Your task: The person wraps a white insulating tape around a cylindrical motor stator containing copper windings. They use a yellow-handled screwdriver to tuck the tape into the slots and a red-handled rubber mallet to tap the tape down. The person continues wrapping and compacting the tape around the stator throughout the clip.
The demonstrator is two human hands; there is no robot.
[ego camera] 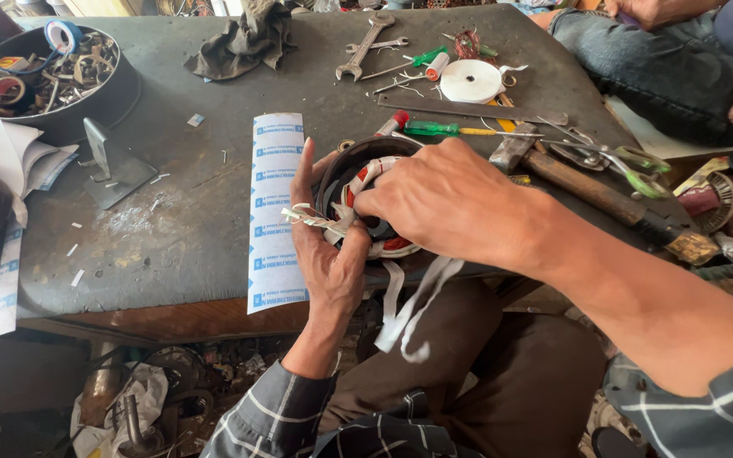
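My left hand [326,246] pinches the soft white tape [311,219]. My right hand [443,203] grips the heavy motor ring [358,170]; I'd hold its hard rim.

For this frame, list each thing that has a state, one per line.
Round black motor stator with red windings: at bench edge, held by both hands.
White cloth tape: partly wound on, loose end hanging.
Left hand: gripping stator rim.
Right hand: pressing on top.
White tape roll: lying flat.
Green-handled scissors: shut.
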